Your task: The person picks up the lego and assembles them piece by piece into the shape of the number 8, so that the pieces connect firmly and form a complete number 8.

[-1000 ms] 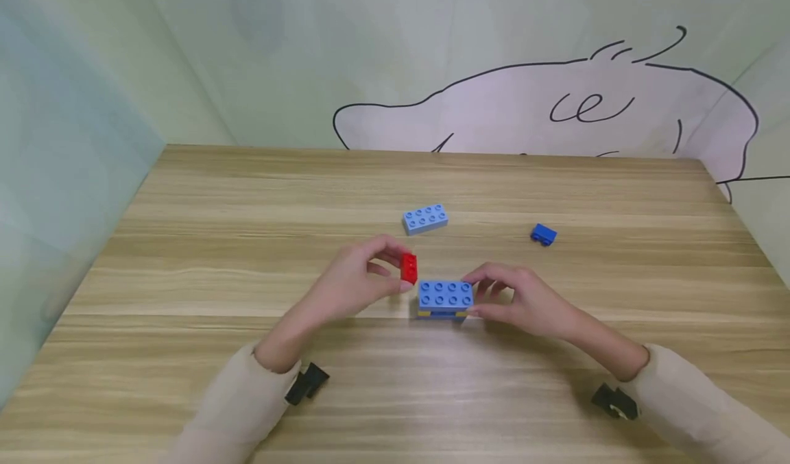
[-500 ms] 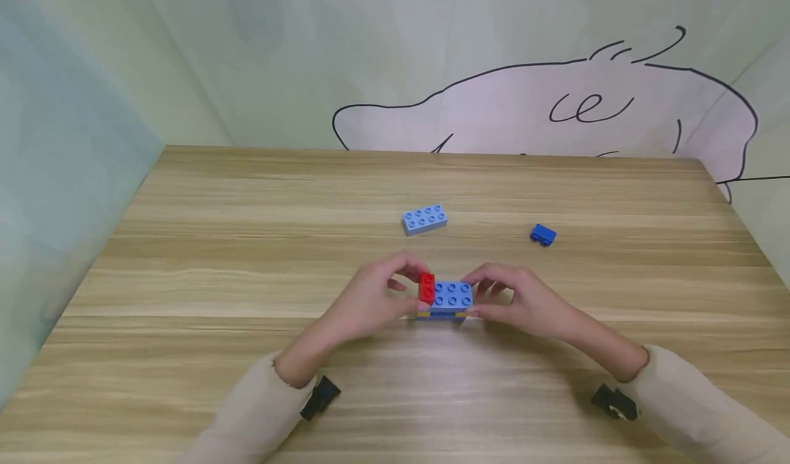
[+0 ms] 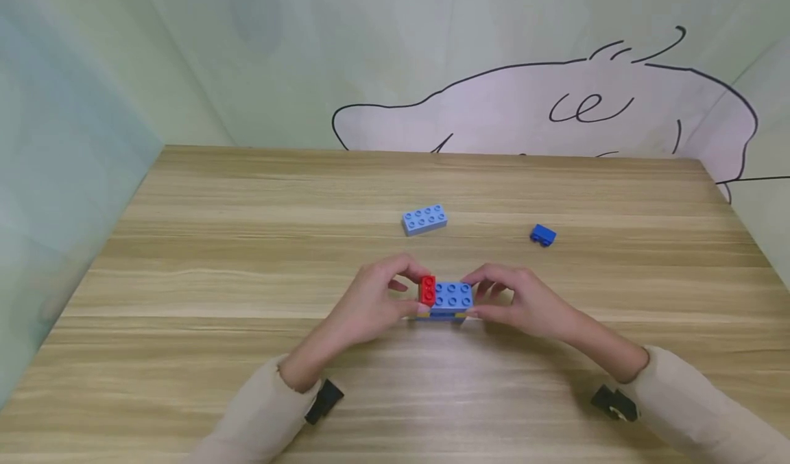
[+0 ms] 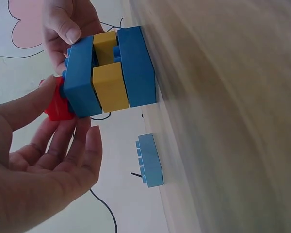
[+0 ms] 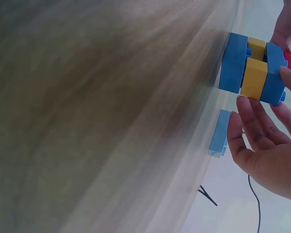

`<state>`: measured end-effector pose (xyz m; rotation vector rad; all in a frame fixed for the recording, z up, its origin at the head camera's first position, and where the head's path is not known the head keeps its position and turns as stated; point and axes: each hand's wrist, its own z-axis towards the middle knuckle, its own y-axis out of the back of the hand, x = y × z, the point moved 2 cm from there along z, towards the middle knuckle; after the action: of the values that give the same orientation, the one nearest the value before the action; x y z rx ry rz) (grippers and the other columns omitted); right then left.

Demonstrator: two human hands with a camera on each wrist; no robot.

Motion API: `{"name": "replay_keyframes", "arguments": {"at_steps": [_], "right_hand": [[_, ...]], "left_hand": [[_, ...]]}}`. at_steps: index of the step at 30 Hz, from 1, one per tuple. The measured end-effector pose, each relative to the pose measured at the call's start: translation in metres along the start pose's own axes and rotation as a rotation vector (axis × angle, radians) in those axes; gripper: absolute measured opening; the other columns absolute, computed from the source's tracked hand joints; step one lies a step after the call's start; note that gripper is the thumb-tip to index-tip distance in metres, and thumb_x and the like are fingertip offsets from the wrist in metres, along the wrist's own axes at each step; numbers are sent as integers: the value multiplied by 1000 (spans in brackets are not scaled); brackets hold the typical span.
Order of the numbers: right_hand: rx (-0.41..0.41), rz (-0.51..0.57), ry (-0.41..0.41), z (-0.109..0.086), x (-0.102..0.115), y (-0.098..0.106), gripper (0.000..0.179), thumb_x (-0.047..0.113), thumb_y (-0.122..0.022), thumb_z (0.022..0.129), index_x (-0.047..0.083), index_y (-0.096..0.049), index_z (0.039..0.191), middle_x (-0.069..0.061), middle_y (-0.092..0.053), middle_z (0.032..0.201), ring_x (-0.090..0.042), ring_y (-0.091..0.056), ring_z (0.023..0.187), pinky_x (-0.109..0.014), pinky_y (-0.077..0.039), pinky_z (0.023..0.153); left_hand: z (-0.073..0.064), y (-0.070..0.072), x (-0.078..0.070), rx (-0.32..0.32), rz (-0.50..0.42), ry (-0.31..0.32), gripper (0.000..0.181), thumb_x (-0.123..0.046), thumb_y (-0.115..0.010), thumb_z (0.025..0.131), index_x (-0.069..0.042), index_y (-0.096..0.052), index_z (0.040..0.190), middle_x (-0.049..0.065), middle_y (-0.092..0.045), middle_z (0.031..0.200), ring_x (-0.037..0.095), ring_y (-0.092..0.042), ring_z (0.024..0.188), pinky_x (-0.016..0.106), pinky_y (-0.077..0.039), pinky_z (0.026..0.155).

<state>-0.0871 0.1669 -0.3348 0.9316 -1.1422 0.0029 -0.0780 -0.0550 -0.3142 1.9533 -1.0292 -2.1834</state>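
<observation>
A stack of toy building bricks stands on the table: a blue brick [image 4: 140, 68] at the bottom, two yellow bricks [image 4: 110, 87] set apart above it, and an upper blue brick [image 3: 452, 295] with studs on top. My left hand [image 3: 376, 303] pinches a small red brick [image 3: 428, 290] between thumb and fingers, at the left end of the upper blue brick's top. In the left wrist view the red brick meets the studs; whether it is pressed fully down I cannot tell. My right hand [image 3: 518, 299] holds the stack's right end with thumb and fingertips.
Behind the stack lies a light blue brick [image 3: 424, 220], studs up. A small dark blue brick [image 3: 543, 235] rests on its side farther right. Both are on the wooden table [image 3: 247, 245], which ends at a wall with a line drawing [image 3: 555, 107].
My left hand has moved right and slightly nearer, bringing the red brick from beside the stack onto its left end. The right hand has kept its hold.
</observation>
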Motion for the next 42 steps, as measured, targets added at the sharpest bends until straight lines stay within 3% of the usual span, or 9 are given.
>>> {"name": "replay_keyframes", "arguments": {"at_steps": [14,27,42], "right_hand": [[4,2,-18,-1,2,0,34,7,-74,78,5,-62,110,0,-64,100,-17,-60,85,-33,-52,76],[8,-7,-26,-1,3,0,35,6,-74,78,4,-62,111,0,-64,100,-17,-59,85,-33,-52,77],[-1,8,-7,0,2,-1,31,9,-73,80,4,-62,108,-1,-65,99,-20,-59,84,-34,-52,75]], "left_hand": [[-2,-1,2,-26,-25,6,32,0,-77,72,-6,-63,101,2,-65,99,19,-59,97,36,-51,84],[-4,-2,0,-63,56,22,28,-1,-76,73,-6,-64,98,3,-66,99,24,-59,97,37,-50,83],[-7,-4,-1,-83,93,31,28,-2,-76,74,-7,-64,99,4,-66,102,20,-60,97,36,-50,83]]}}
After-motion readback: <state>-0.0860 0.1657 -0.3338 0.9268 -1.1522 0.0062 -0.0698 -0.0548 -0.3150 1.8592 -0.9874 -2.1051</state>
